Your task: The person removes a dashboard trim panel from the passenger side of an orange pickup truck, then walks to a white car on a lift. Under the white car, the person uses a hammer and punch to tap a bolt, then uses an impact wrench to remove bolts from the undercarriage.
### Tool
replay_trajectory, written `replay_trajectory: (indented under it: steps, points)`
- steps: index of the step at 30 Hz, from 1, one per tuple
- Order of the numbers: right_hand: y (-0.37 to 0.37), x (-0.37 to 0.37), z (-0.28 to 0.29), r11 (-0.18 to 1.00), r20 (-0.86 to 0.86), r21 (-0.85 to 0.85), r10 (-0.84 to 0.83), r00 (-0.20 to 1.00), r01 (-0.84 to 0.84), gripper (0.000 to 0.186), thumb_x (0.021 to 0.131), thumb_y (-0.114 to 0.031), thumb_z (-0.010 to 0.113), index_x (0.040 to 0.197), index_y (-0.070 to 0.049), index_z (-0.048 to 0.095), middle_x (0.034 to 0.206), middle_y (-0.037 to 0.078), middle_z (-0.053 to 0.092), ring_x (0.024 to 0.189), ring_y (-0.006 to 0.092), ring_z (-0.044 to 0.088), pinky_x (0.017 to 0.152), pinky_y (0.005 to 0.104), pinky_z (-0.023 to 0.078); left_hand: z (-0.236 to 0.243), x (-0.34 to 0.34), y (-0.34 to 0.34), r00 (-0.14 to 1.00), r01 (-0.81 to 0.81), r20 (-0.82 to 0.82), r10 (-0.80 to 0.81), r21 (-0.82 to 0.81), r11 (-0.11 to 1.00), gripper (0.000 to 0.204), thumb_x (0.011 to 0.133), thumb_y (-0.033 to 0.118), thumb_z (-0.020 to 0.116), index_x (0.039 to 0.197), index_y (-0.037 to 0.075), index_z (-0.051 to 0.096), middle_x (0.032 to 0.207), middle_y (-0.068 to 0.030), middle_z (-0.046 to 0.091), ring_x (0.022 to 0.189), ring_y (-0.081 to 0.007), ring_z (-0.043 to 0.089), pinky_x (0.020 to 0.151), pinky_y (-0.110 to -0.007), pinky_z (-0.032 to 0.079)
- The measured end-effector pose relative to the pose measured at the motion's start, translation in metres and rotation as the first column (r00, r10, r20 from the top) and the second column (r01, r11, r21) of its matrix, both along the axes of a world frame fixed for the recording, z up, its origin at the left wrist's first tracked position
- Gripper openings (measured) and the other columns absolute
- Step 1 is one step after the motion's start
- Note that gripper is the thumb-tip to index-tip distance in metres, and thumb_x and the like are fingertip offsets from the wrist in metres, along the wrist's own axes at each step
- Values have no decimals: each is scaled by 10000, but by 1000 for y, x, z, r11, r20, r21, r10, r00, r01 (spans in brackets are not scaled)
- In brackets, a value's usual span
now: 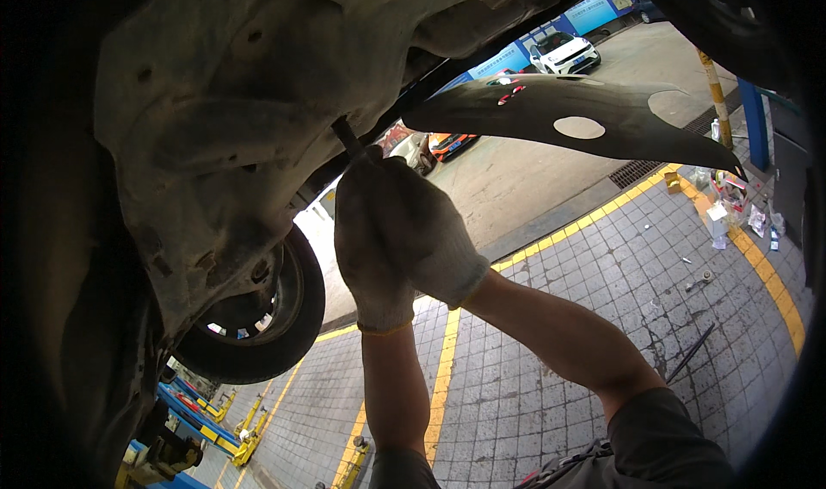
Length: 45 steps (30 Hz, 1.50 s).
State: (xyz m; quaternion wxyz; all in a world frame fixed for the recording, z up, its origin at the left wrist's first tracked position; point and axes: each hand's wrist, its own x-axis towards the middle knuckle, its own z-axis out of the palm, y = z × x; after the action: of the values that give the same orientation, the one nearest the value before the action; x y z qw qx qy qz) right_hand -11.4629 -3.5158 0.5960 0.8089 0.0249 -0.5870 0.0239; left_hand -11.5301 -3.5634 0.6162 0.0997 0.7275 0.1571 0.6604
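Overhead, the dirty grey underside of a car [249, 102] fills the upper left. Both my hands, in white knit gloves with darkened palms and fingers, are raised against it and pressed close together. My left hand [368, 248] is closed around a dark, rod-like tool [346, 134], whose upper end meets the underbody. Overlapping it from the right, my right hand [434, 231] is closed too and seems to grip the same tool. Its lower part is hidden by the gloves, so its exact kind does not show.
A dark panel with oval holes [516, 114] hangs down at the right. Below left are a wheel [297, 317] and yellow-and-blue lift arms [228, 433]. On the tiled floor lie a long dark bar [691, 351], a ratchet-like tool [701, 280] and several packages. A white car [564, 52] stands beyond.
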Motion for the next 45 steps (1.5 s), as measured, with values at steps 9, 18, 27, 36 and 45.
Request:
replay_trajectory:
  steps: [9, 18, 27, 36, 45]
  points:
    - [4, 28, 10, 998, 2, 26, 61, 998, -61, 473, 1018, -162, 632, 1443, 32, 558, 1252, 278, 668, 1109, 435, 696, 924, 485, 608, 12, 2, -5, 994, -47, -101, 44, -32, 998, 478, 1186, 241, 410, 1574, -31, 474, 1521, -159, 603, 1382, -237, 598, 1212, -357, 449]
    - [29, -15, 15, 957, -304, 210, -132, 944, 202, 496, 969, -260, 707, 1347, 55, 642, 1107, 232, 720, 971, 395, 720, 804, 482, 612, 36, -68, 10, 980, 127, -126, -155, -204, 971, 545, 1164, 269, 479, 1641, 18, 399, 1614, -167, 527, 1490, -259, 505, 1293, -401, 353]
    - [40, -37, -106, 981, 178, -97, 183, 967, -167, 439, 997, -209, 683, 1357, 36, 630, 1099, 217, 729, 968, 359, 736, 795, 426, 637, -53, -92, 24, 162, -714, -478, 864, 547, 437, 597, 1109, 297, 582, 1622, 34, 428, 1613, -157, 529, 1521, -266, 478, 1278, -403, 377]
    - [62, -12, -408, 709, 371, -699, 470, 801, -92, 378, 1017, -107, 646, 1375, 12, 623, 1149, 208, 722, 1015, 329, 741, 844, 388, 645, -379, -155, 83, 787, -594, -497, 365, -452, 666, 362, 1103, 261, 600, 1371, 20, 569, 1291, -116, 625, 1228, -242, 603, 1073, -407, 513]
    - [-174, 54, -934, -919, -276, -347, -88, 957, -185, 225, 1060, -265, 622, 1045, -44, 587, 733, 80, 628, 475, 178, 515, 483, 379, 485, -817, -205, -99, 762, 557, 114, 637, -618, -555, 411, 1130, 430, 579, 862, 120, 547, 772, -13, 539, 643, -151, 491, 559, -309, 395]
